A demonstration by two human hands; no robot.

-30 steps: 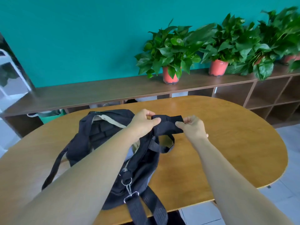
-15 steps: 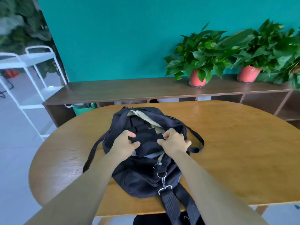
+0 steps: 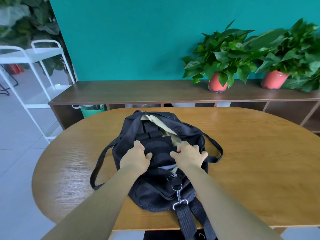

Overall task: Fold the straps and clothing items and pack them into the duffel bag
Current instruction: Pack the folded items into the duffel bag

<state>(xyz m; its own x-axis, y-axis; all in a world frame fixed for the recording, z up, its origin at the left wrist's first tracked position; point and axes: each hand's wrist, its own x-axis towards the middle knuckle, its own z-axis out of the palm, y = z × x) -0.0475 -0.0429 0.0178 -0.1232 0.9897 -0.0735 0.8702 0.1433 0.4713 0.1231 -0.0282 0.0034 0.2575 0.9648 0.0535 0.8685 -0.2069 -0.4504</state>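
A teal wall (image 3: 129,40) backs a long dark-wood shelf unit (image 3: 138,94), and in front of it stands an oval wooden table (image 3: 251,161) with a visible grain and a rounded edge. At the table's centre lies the black duffel bag (image 3: 155,193), soft woven fabric with a mesh-textured pocket at its near end and a pale beige lining showing through the open top. Inside, toward 12 o'clock, sit several dark rolled or folded bundles (image 3: 149,129), too shadowed to tell apart. The left hand (image 3: 136,158) and the right hand (image 3: 189,157) both press down on a folded black clothing item (image 3: 160,149) at the bag's mouth, fingers curled over its edges; how firmly they pinch it is hard to say, since the fingertips sink into the black cloth. A thin carry handle (image 3: 97,168) loops out at 9 o'clock and another (image 3: 214,148) at 3 o'clock. At 6 o'clock a metal swivel clip (image 3: 178,196) joins a wide webbed shoulder strap (image 3: 188,222) that runs off the table's near edge and is cut off by the frame. Two leafy plants in glossy red pots (image 3: 217,83) stand on the shelf at 1 to 2 o'clock, the rightmost cropped. A white metal rack (image 3: 34,75) stands at 10 o'clock, blurred. No readable writing shows anywhere.
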